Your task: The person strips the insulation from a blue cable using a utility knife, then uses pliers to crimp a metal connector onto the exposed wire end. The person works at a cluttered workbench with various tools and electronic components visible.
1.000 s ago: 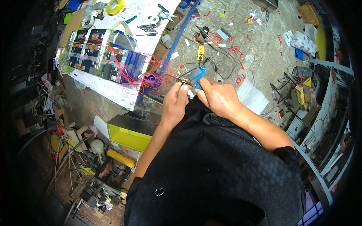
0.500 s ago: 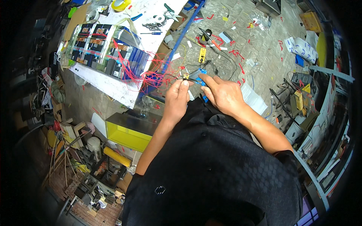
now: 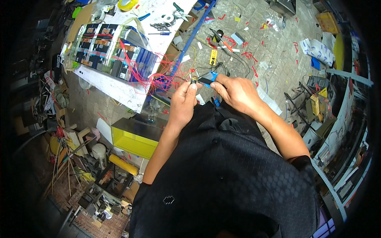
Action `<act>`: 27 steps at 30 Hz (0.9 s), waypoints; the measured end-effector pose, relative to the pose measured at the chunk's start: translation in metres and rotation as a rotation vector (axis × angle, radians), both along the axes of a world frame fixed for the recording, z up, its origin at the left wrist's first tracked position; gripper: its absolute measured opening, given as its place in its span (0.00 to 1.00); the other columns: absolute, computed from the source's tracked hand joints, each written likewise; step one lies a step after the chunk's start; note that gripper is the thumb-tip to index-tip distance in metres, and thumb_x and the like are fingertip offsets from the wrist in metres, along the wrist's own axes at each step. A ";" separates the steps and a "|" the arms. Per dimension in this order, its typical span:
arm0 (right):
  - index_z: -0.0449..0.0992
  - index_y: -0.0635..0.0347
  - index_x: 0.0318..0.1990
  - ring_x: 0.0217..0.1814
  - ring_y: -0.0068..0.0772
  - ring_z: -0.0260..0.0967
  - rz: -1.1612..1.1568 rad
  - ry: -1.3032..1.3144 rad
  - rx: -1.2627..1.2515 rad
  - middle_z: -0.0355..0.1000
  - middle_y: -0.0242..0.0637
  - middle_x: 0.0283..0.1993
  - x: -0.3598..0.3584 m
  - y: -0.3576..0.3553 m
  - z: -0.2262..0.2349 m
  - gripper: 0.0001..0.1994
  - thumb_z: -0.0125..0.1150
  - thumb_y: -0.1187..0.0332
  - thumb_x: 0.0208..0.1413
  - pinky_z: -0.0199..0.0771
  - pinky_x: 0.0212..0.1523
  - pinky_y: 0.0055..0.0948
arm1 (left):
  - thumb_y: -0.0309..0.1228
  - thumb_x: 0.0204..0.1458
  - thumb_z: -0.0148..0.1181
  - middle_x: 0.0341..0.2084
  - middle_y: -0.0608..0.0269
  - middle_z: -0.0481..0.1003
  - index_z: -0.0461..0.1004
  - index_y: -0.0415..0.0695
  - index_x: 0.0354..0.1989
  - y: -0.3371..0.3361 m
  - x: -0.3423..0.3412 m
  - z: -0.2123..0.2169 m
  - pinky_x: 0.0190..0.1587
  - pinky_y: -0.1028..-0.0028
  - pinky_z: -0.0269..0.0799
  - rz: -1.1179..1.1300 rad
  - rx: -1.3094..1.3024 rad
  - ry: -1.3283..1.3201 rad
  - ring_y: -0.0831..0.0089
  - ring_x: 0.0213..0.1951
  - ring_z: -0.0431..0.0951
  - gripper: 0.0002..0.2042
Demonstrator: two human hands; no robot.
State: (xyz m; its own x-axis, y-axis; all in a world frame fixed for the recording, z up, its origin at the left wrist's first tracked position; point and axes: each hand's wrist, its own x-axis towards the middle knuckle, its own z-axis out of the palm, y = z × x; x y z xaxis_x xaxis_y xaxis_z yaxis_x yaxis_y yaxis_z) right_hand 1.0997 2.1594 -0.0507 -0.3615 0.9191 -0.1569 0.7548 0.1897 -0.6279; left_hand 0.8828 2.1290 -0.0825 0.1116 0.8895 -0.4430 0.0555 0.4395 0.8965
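Above the floor (image 3: 274, 55), the left hand (image 3: 183, 104) pinches a small yellow-and-black part (image 3: 194, 80), and the right hand (image 3: 237, 94) grips a flat blue-and-black item (image 3: 206, 81) just beside it — hands close but apart. Over to the left, red wires (image 3: 150, 81) spill from the battery pack (image 3: 109, 49) on the white tabletop (image 3: 125, 97).

Black strip (image 3: 205, 81) now shows its broad face between the hands

A second ago a greyish face with blue ends showed there, and half a second ago a thin dark edge; now the strip lies flat-side visible, its left end just beside the left hand (image 3: 184, 104). The right hand (image 3: 237, 94) has shifted right and farther off, thumb now at the strip's right end, the forearm hiding more of the pale sheet (image 3: 272, 104)
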 end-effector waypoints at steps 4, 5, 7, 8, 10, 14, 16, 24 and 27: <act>0.77 0.54 0.37 0.30 0.60 0.76 0.027 -0.052 0.016 0.76 0.49 0.25 -0.002 0.003 0.005 0.17 0.55 0.51 0.68 0.73 0.31 0.57 | 0.37 0.73 0.49 0.16 0.78 0.62 0.78 0.40 0.48 -0.002 0.000 -0.005 0.22 0.80 0.51 -0.008 0.035 0.016 0.89 0.19 0.57 0.15; 0.78 0.54 0.37 0.30 0.59 0.77 0.031 -0.059 0.019 0.76 0.49 0.26 -0.003 0.002 0.005 0.17 0.55 0.51 0.68 0.74 0.31 0.57 | 0.37 0.73 0.49 0.16 0.78 0.62 0.78 0.40 0.48 -0.002 -0.001 -0.003 0.22 0.80 0.51 -0.012 0.032 0.017 0.89 0.19 0.57 0.15; 0.78 0.54 0.37 0.30 0.59 0.77 0.027 -0.073 0.026 0.77 0.49 0.26 -0.005 0.002 0.006 0.17 0.55 0.52 0.68 0.74 0.31 0.57 | 0.37 0.72 0.51 0.19 0.76 0.65 0.78 0.38 0.47 -0.001 -0.002 0.000 0.25 0.79 0.58 -0.011 0.001 0.029 0.87 0.22 0.62 0.15; 0.79 0.54 0.36 0.31 0.58 0.77 0.019 -0.081 0.030 0.77 0.49 0.26 -0.007 0.001 0.007 0.16 0.55 0.52 0.68 0.74 0.31 0.57 | 0.37 0.71 0.52 0.20 0.75 0.67 0.79 0.37 0.46 -0.001 -0.003 0.001 0.26 0.78 0.61 -0.010 -0.014 0.035 0.86 0.23 0.64 0.15; 0.79 0.54 0.36 0.31 0.58 0.78 0.009 -0.099 0.021 0.77 0.49 0.26 -0.009 0.000 0.009 0.16 0.56 0.52 0.67 0.75 0.32 0.56 | 0.37 0.71 0.52 0.20 0.75 0.67 0.79 0.37 0.45 -0.002 -0.002 0.002 0.26 0.78 0.61 -0.021 0.002 0.054 0.86 0.23 0.64 0.15; 0.80 0.54 0.34 0.31 0.58 0.78 0.028 -0.125 -0.023 0.78 0.49 0.26 -0.008 0.001 0.011 0.17 0.56 0.52 0.66 0.76 0.33 0.56 | 0.36 0.70 0.53 0.19 0.75 0.67 0.80 0.38 0.43 -0.001 -0.003 0.003 0.26 0.77 0.61 -0.063 0.009 0.095 0.86 0.22 0.64 0.14; 0.80 0.55 0.34 0.32 0.58 0.78 0.050 -0.127 -0.039 0.78 0.48 0.27 -0.006 0.002 0.012 0.17 0.57 0.52 0.66 0.77 0.33 0.55 | 0.36 0.70 0.54 0.19 0.75 0.66 0.80 0.38 0.42 0.000 -0.003 0.005 0.25 0.77 0.60 -0.096 0.038 0.136 0.86 0.22 0.63 0.14; 0.81 0.55 0.35 0.37 0.58 0.78 0.127 -0.061 -0.230 0.79 0.49 0.31 0.002 0.009 0.004 0.18 0.56 0.52 0.67 0.77 0.39 0.55 | 0.36 0.71 0.52 0.18 0.79 0.62 0.79 0.40 0.43 0.002 -0.017 0.005 0.25 0.79 0.55 -0.237 -0.047 0.063 0.88 0.21 0.59 0.13; 0.80 0.57 0.36 0.39 0.58 0.78 0.140 0.027 -0.369 0.78 0.51 0.32 0.005 0.011 -0.001 0.19 0.54 0.51 0.68 0.76 0.40 0.54 | 0.37 0.71 0.52 0.18 0.79 0.61 0.79 0.40 0.43 0.002 -0.018 0.006 0.25 0.79 0.54 -0.262 -0.058 0.038 0.88 0.21 0.58 0.13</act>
State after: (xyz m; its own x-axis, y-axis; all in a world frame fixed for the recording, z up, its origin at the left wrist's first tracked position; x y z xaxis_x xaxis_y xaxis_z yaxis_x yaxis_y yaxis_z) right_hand 1.1050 2.1701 -0.0522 -0.4881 0.7440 -0.4562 0.7197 0.0474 -0.6927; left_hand 0.8652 2.1315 -0.0763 0.3172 0.8055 -0.5006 0.2074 0.4562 0.8654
